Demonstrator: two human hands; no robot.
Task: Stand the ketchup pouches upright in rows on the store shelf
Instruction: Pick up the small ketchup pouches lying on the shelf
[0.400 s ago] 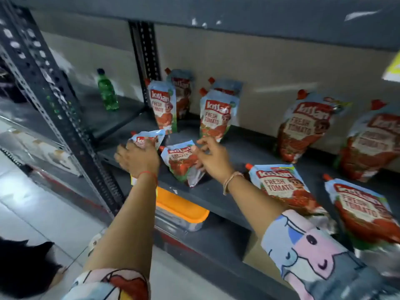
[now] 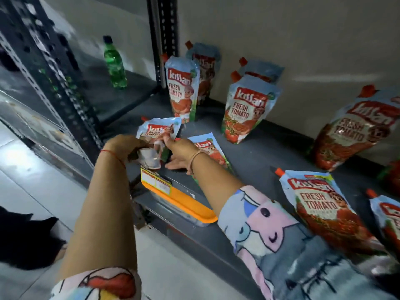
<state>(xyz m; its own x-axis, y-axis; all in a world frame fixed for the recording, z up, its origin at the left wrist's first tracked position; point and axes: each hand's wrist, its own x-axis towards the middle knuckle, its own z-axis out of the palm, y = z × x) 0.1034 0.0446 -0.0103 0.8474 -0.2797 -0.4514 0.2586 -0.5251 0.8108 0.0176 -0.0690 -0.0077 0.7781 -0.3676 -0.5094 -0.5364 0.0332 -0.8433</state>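
Both hands point(image 2: 149, 148) grip one ketchup pouch point(image 2: 159, 132) on the shelf point(image 2: 259, 152).

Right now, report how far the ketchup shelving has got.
Done: several pouches stand along the back, such as the one by the post and the middle one. In hand: the left hand and right hand are raising a crumpled pouch at the shelf's front edge. Left: pouches lying flat, one behind the right wrist and one further right.
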